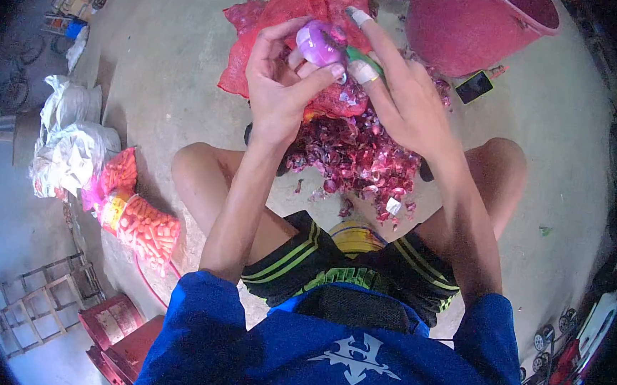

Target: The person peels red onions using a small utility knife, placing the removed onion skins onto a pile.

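Observation:
My left hand (279, 83) is closed around a shiny purple onion (321, 44), held up in front of me. Close against the onion, my right hand (408, 99) grips a small green-handled knife (366, 61); its blade is mostly hidden. White tape wraps some of the right fingers. Behind and below my hands lies a red mesh sack (242, 63) on the floor. Loose red onion skins (357, 156) are heaped between my legs, under the right hand and the sack.
A large red tub (470, 32) stands at the upper right, with a phone (475, 87) on the floor beside it. To the left are white plastic bags (75, 147) and a bag of orange carrot-like pieces (148, 228). A red stool-like object (109, 325) sits at lower left.

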Tool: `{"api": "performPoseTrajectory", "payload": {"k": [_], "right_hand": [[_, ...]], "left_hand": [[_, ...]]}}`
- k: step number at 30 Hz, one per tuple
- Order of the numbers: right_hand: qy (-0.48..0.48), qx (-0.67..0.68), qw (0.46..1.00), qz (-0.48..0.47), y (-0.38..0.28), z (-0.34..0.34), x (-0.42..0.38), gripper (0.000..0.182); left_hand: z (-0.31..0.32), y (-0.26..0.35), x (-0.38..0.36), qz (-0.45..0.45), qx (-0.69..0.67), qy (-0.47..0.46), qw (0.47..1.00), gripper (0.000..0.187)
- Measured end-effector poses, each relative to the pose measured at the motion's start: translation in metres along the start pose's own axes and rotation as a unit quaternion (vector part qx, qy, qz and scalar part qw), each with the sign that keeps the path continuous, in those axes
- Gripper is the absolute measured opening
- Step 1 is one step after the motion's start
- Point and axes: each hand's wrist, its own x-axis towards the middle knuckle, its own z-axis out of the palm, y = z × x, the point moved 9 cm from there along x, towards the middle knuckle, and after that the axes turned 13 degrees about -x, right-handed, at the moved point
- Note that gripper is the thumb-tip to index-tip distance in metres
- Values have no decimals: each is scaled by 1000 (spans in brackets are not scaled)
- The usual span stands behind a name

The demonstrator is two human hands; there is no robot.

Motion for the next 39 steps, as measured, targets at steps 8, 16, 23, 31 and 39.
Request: {"api": "performPoseTrajectory", "payload": {"k": [8, 16, 23, 31, 39], "right_hand": [[39, 10, 999, 9, -7, 12, -2, 66], [33, 96, 993, 56, -16, 16, -1, 59], [8, 166, 979, 115, -9, 23, 4, 54], [7, 196, 973, 121, 6, 11, 10, 48], [28, 120, 988, 88, 15, -4, 9, 49]], "left_hand": [[4, 19, -4, 143, 155, 14, 978, 59], [21, 49, -14, 340, 362, -7, 868, 44], [27, 48, -16, 369, 401, -22, 838, 42], [7, 28, -2, 208, 190, 15, 960, 61], [3, -4, 2, 6, -34, -13, 999, 68]]}}
